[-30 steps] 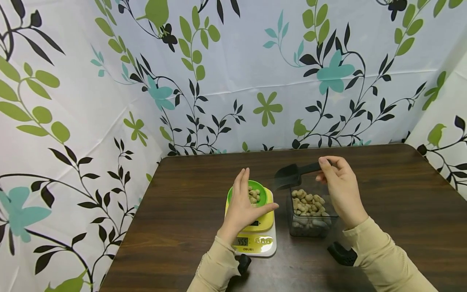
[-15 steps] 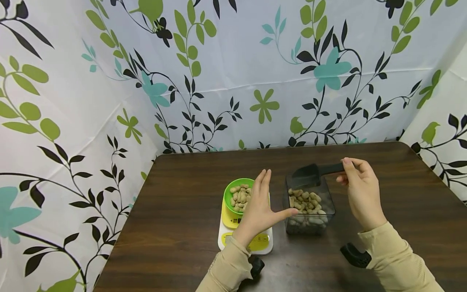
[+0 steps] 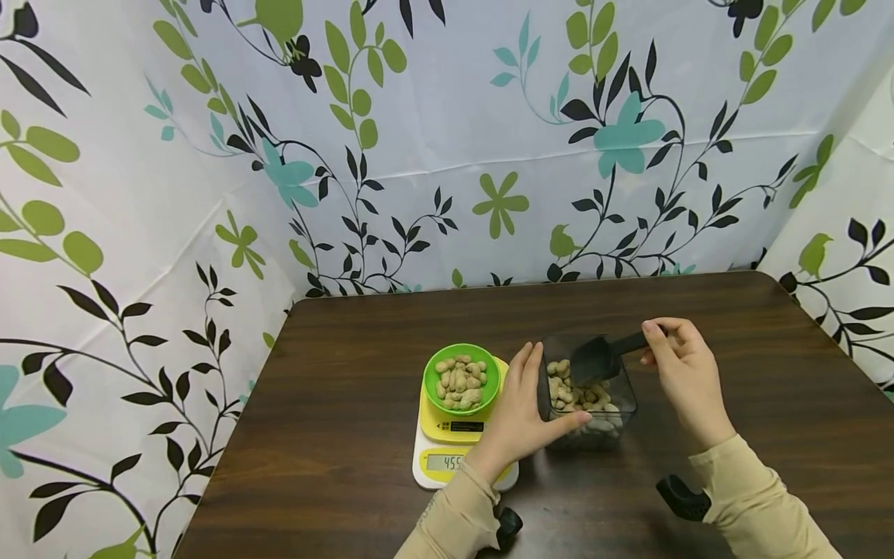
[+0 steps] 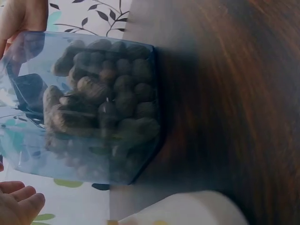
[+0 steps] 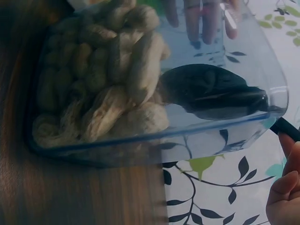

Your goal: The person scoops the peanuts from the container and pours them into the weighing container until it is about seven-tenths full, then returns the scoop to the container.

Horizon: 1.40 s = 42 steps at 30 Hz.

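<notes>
My right hand (image 3: 680, 380) pinches the handle of a black scoop (image 3: 594, 361), whose blade dips inside a clear plastic container (image 3: 587, 439) of unshelled peanuts (image 3: 559, 392). In the right wrist view the blade of the scoop (image 5: 206, 91) meets the top of the peanut heap. Along the container's left side is my left hand (image 3: 513, 423), fingers straight and thumb stretched across the front. Fingers (image 4: 21, 204) of that hand appear apart from the container wall in the left wrist view.
Left of the container stands a yellow and white kitchen scale (image 3: 422, 458), its display partly covered by the left arm. On it sits a green bowl (image 3: 428, 380) with several peanuts. A patterned curtain (image 3: 419, 194) hangs behind the brown wooden table (image 3: 335, 435).
The scoop has moved over the container and down into the peanuts. My left hand has shifted right from in front of the scale to the container's side.
</notes>
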Motion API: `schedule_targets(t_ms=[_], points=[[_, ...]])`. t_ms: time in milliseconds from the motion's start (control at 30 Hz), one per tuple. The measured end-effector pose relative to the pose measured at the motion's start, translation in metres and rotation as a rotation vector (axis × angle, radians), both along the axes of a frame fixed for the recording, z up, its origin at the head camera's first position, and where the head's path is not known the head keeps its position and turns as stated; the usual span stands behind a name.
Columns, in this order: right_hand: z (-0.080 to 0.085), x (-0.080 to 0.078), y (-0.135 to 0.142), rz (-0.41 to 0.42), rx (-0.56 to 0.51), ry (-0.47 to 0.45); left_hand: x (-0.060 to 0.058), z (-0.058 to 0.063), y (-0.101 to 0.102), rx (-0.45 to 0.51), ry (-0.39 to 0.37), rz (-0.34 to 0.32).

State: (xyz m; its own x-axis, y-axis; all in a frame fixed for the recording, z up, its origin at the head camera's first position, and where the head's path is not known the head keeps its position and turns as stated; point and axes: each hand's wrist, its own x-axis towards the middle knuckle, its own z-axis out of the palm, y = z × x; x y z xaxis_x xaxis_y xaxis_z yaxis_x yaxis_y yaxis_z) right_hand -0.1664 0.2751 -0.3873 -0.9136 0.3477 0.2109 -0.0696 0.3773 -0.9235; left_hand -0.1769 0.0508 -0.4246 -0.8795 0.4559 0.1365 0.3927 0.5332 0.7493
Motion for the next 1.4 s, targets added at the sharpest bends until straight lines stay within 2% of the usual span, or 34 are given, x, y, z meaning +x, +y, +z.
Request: schedule_targets(t_ms=[67, 167, 433, 500, 700, 800, 1267, 1400], points=[[-0.002, 0.001, -0.001, -0.004, 0.105, -0.005, 0.000, -0.003, 0.001, 0.005, -0.009, -0.002], [-0.005, 0.003, -0.003, 0.018, 0.199, -0.030, 0.001, -0.007, 0.002, 0.018, -0.022, -0.001], [-0.007, 0.006, 0.000, 0.113, 0.232, -0.090, 0.003, -0.009, 0.003, 0.031, -0.047, 0.006], [-0.006, 0.006, 0.005, 0.181, 0.246, -0.089, 0.003, -0.009, 0.002, 0.032, -0.051, 0.007], [0.000, 0.011, 0.022, 0.490, 0.253, -0.070, 0.003, -0.009, 0.003, 0.039, -0.051, 0.003], [0.002, 0.013, 0.026, 0.562, 0.234, -0.054, 0.002, -0.009, 0.003, 0.034, -0.044, -0.001], [-0.003, -0.001, 0.013, 0.463, 0.146, -0.042, 0.001, -0.008, 0.004, 0.029, -0.037, 0.002], [-0.006, -0.001, 0.009, 0.394, 0.124, -0.042, 0.001, -0.009, 0.005, 0.037, -0.021, 0.002]])
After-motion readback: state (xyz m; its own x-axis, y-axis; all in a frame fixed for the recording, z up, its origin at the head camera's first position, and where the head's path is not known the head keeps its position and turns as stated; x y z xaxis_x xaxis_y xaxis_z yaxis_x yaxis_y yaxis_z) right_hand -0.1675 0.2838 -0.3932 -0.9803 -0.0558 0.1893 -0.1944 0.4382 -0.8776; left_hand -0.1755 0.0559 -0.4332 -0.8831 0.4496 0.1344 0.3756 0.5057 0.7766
